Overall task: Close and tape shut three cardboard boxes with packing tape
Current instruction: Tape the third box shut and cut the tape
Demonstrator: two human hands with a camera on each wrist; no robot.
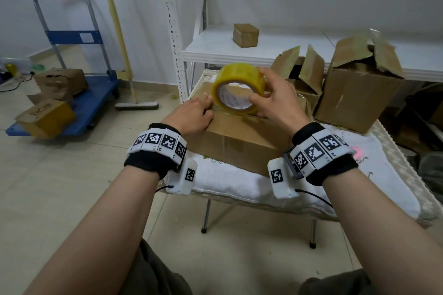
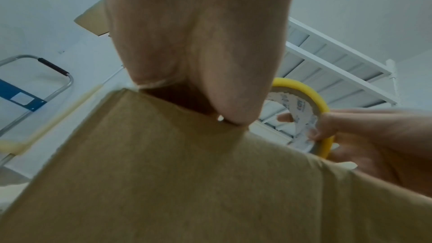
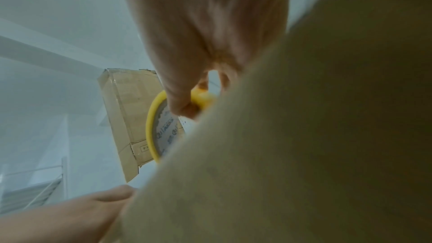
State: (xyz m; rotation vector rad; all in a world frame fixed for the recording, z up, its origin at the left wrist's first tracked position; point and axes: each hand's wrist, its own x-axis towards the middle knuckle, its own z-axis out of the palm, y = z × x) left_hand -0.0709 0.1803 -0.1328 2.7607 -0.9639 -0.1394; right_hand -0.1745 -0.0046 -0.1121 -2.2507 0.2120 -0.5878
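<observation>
both forearms fill the lower part of the head view, each wrist wrapped in a black band carrying white marker blocks. my left hand (image 1: 191,112) lies flat on the top of the closed cardboard box (image 1: 239,143), fingers straight and pressing near its left edge, holding nothing. my right hand (image 1: 275,100) grips the yellow tape roll (image 1: 238,88), thumb hooked inside the core and fingers curled over the outer rim. the roll stands on edge on the box top, tilted, just beside the left fingertips. a clear strip appears to lie on the box top under the roll; i cannot tell where it ends. the box sits on a small table covered by a white cloth (image 1: 239,184). two more boxes stand on the same table behind and to the right, flaps raised: a smaller open box (image 1: 304,74) and a taller open box (image 1: 359,93), near each other. a small sealed box (image 1: 246,35) rests on the white shelf (image 1: 215,48) behind. to the left, a blue cart (image 1: 91,100) holds several cardboard boxes on the tiled floor.
</observation>
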